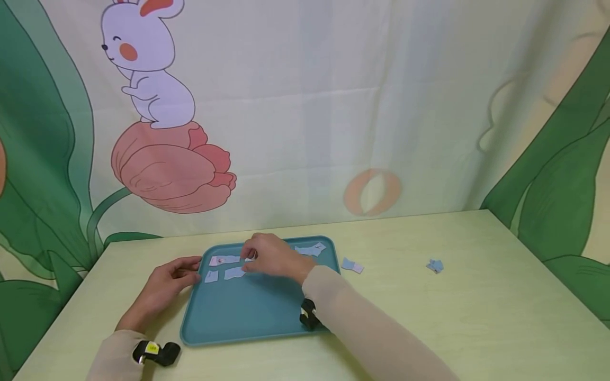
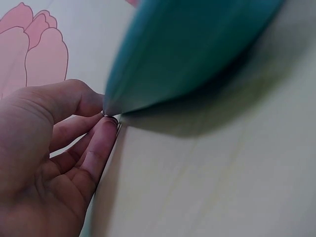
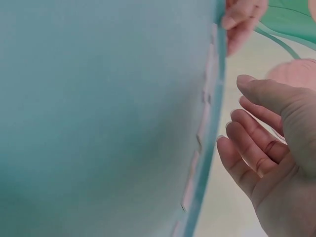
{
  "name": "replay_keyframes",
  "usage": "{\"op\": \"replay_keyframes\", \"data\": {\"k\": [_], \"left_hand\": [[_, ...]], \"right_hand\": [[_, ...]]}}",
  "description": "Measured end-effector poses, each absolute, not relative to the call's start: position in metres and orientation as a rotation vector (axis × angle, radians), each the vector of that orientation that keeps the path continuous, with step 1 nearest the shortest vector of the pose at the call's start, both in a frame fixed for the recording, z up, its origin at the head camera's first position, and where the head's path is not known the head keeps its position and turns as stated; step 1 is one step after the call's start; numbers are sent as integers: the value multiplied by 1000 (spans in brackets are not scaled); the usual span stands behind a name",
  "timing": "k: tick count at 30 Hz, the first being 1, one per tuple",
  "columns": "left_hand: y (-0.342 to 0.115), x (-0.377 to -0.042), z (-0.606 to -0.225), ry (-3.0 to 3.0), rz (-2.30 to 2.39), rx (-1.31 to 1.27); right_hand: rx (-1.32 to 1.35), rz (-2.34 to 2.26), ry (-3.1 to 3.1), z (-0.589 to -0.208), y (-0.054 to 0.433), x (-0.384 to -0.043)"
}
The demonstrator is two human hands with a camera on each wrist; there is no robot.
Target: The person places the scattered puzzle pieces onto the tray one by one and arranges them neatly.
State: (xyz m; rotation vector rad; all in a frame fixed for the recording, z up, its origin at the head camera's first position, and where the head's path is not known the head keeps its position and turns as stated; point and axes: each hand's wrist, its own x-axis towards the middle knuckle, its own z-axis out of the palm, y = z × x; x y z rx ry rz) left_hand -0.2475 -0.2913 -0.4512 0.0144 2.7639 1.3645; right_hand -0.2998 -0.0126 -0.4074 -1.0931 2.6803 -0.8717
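Observation:
A teal tray (image 1: pixel 238 317) lies on the table. My left hand (image 1: pixel 164 283) grips its left rim; in the left wrist view, thumb and fingers pinch the tray's edge (image 2: pixel 163 84). Over the tray's upper half, my right hand (image 1: pixel 274 256) hovers with fingers loosely bent. The right wrist view shows that hand (image 3: pixel 276 133) holding nothing. Around it lie small pale blue and pink paper pieces: a long one (image 1: pixel 224 260) at upper left, a small one (image 1: pixel 212 276) below, another piece (image 1: pixel 234 273) by the fingertips, and one (image 1: pixel 311 249) at upper right.
Right of the tray, a blue and pink piece (image 1: pixel 352 265) lies on the pale table (image 1: pixel 476 317). Farther right is a little cluster of blue pieces (image 1: pixel 435 265). Behind the table hangs a curtain (image 1: pixel 286 132) printed with a rabbit and plants.

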Motion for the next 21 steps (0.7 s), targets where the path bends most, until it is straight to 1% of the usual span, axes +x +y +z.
{"op": "replay_keyframes", "data": {"k": [10, 21], "left_hand": [[-289, -247, -451, 2764, 1363, 9], [-287, -247, -449, 2759, 1367, -18]], "right_hand": [[-947, -1061, 2710, -393, 36, -292], [-930, -1122, 2801, -384, 93, -285]]}}
